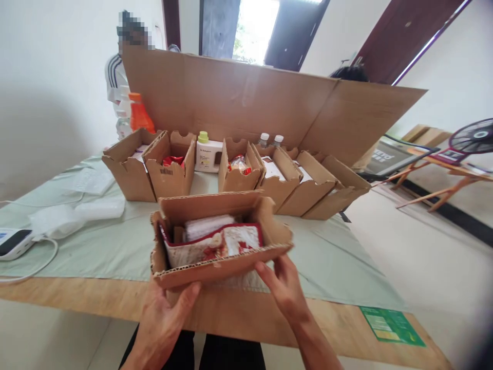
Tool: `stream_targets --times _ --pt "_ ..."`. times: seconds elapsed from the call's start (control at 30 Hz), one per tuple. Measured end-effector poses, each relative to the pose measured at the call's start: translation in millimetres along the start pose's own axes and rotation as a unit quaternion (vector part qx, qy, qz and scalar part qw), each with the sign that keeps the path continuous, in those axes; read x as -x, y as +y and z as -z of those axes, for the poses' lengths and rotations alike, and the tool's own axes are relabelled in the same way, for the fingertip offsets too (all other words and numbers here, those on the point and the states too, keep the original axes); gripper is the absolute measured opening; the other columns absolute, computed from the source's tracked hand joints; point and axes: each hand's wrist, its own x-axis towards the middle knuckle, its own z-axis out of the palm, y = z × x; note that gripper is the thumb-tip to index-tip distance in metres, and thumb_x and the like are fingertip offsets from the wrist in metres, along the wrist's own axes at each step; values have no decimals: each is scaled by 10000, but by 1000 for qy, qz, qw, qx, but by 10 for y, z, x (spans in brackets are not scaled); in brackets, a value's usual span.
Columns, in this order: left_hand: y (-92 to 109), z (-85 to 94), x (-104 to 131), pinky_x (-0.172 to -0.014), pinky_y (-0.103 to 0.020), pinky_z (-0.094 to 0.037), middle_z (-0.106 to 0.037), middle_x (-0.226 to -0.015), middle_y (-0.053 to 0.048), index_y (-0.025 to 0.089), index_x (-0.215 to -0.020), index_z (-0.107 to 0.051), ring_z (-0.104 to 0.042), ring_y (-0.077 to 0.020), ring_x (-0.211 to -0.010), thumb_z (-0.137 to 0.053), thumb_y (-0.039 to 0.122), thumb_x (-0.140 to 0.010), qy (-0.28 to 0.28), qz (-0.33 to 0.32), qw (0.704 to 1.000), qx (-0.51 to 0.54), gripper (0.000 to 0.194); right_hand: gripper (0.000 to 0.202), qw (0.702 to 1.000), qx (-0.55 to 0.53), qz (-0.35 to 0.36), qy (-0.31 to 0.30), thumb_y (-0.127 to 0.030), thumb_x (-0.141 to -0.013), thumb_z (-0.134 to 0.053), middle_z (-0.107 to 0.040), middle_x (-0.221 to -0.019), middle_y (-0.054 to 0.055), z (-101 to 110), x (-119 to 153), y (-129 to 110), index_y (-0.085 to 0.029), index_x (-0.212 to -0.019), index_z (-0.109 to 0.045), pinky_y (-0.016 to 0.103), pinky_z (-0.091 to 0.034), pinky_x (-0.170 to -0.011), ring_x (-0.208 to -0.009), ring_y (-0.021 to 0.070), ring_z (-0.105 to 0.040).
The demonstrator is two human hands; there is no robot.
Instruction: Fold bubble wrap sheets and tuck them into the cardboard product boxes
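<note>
An open-topped cardboard box point(227, 267) is held between my two hands, tilted over the front part of the table. My left hand point(165, 316) grips its lower left corner, thumb on the near side and the other fingers partly hidden. At the lower right corner, my right hand point(287, 288) holds it with the thumb on the near side. Inside lie a patterned cloth item with a dark red border point(242, 240) and a white wrapped item point(208, 226) behind it.
Behind stand several cardboard boxes point(169, 177), a white bottle with a green cap point(208, 154) and a large cardboard panel point(239, 97). Plastic wrap point(100, 208) and a white device with a cable point(17, 244) lie left. A green leaflet point(393, 325) lies at the right front edge.
</note>
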Motion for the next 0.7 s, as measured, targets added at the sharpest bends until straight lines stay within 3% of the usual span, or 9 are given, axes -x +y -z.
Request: stream_targets --times 0.13,0.23,0.3,0.4,0.53,0.7 --pt "-59 66 33 -1202 -585 -403 -414 -1618 -138 343 -1651 -72 -439 -339 -1487 -548 389 -1016 13 -8 999 38 795 702 997 -34 44 -62 -586 -900 -657 -589 -1497 125 -470 -683 139 -234 -1488 -507 498 -432 -1166 -1372 312 -558" --pt "-77 -63 113 -1230 -597 -355 -128 -1746 -89 387 -1652 -16 -293 -364 -1561 -543 326 -1009 13 -34 999 34 834 751 997 -26 63 -28 -611 -953 -539 -447 -1624 116 -702 -973 222 -221 -1576 -384 475 -318 -1250 -1493 276 -425" --pt "-95 -153 156 -1233 -632 -325 -16 -1761 -67 395 -1652 -33 -250 -398 -1570 -548 290 -994 7 -55 998 32 842 784 998 -21 67 2 -637 -972 -463 -350 -1680 114 -814 -1064 260 -200 -1607 -319 464 -241 -1284 -1552 254 -322" --pt "-127 -222 153 -1226 -635 -336 19 -1763 -55 406 -1651 -51 -215 -412 -1578 -538 253 -982 3 -71 997 40 841 805 997 -13 69 26 -667 -982 -383 -302 -1701 116 -947 -1134 291 -181 -1617 -292 453 -207 -1294 -1574 235 -272" --pt "-181 -230 86 -1234 -632 -326 26 -1764 -27 409 -1650 -62 -89 -384 -1606 -518 232 -980 11 -82 996 40 829 807 996 -2 71 44 -668 -990 -333 -343 -1678 146 -1088 -1215 301 -141 -1601 -319 444 -214 -1291 -1564 228 -294" --pt "-249 -251 28 -1180 -619 -445 12 -1762 -10 457 -1643 -48 -214 -431 -1572 -769 295 -809 7 -108 994 4 1114 736 995 13 81 62 -621 -1018 -284 -379 -1659 143 -1222 -1286 278 -154 -1581 -366 469 -215 -1291 -1551 229 -321"
